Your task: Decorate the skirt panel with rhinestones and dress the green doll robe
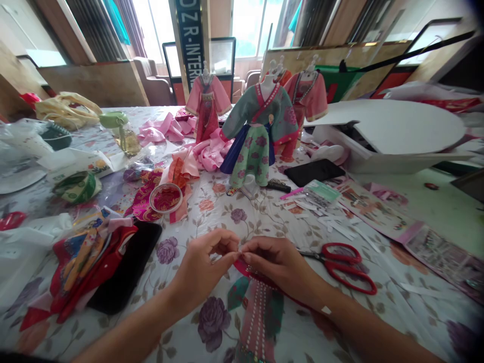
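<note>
My left hand (207, 262) and my right hand (274, 259) meet at the middle of the near table, both closed in a pinch. Between their fingertips is the dark pink edge of a small beaded garment (259, 315). Rows of white beads run down its pink middle, and green patches flank them. My right hand and forearm cover part of the pink edge. Whether a thread or bead is also pinched is too small to tell. Just right of my right hand lie red-handled scissors (342, 259), their blades partly hidden behind it.
Doll-sized dresses on stands, one green and blue (260, 126), rise at the back. A black phone (314, 172) and paper strips (340, 222) lie right. At left are a dark flat device (130, 272), folded fabrics (86, 257), a round clear container (165, 197) and a tape roll (77, 186).
</note>
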The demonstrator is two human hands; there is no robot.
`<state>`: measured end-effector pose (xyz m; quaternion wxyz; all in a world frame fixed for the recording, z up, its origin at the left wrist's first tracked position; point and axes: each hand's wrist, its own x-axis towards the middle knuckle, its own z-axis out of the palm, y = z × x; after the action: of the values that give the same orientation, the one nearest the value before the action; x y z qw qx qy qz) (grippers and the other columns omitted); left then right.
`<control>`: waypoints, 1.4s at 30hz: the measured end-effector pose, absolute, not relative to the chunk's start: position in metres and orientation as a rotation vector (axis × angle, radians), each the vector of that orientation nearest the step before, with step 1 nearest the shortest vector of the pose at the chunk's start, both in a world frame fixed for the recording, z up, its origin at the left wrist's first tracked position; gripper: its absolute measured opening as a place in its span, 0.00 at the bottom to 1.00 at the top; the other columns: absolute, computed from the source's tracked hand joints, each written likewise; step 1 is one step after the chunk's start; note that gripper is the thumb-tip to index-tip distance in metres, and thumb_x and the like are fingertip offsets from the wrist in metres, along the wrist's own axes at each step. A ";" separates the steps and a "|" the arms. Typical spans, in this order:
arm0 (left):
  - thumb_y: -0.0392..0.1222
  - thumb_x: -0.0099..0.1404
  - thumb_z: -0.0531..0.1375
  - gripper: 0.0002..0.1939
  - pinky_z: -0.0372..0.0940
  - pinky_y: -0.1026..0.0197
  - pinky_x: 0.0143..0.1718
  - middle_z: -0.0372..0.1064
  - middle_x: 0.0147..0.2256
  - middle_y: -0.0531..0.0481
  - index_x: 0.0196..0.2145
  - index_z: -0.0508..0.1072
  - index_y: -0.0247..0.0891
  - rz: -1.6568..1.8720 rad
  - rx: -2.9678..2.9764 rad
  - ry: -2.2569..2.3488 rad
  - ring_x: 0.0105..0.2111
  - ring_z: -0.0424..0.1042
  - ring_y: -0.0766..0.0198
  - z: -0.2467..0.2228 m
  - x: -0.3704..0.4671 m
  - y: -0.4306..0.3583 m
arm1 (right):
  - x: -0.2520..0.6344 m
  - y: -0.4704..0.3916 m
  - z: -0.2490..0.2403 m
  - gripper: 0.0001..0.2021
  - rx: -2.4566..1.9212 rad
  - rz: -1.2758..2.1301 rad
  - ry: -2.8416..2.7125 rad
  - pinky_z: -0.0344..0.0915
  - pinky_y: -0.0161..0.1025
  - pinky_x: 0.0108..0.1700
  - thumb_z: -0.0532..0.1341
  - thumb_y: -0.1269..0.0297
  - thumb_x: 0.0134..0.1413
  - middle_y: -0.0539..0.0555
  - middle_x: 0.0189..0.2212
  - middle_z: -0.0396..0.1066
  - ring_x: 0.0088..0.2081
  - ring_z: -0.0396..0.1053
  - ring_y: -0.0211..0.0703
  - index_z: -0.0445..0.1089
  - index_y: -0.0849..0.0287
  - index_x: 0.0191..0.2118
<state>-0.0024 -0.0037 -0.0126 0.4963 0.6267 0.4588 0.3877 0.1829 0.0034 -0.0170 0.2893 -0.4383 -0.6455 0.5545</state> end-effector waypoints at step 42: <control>0.33 0.57 0.63 0.08 0.64 0.65 0.36 0.69 0.31 0.51 0.36 0.70 0.36 0.954 1.193 0.914 0.33 0.69 0.68 -0.019 -0.003 0.003 | 0.182 0.002 -0.017 0.11 -1.137 1.591 -1.550 0.54 0.31 0.27 0.62 0.58 0.51 0.50 0.24 0.67 0.25 0.60 0.34 0.72 0.62 0.32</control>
<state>-0.0030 0.0025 -0.0187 0.6292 0.5209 0.3991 0.4165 0.1821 0.0022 -0.0170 0.3173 -0.4322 -0.5890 0.6046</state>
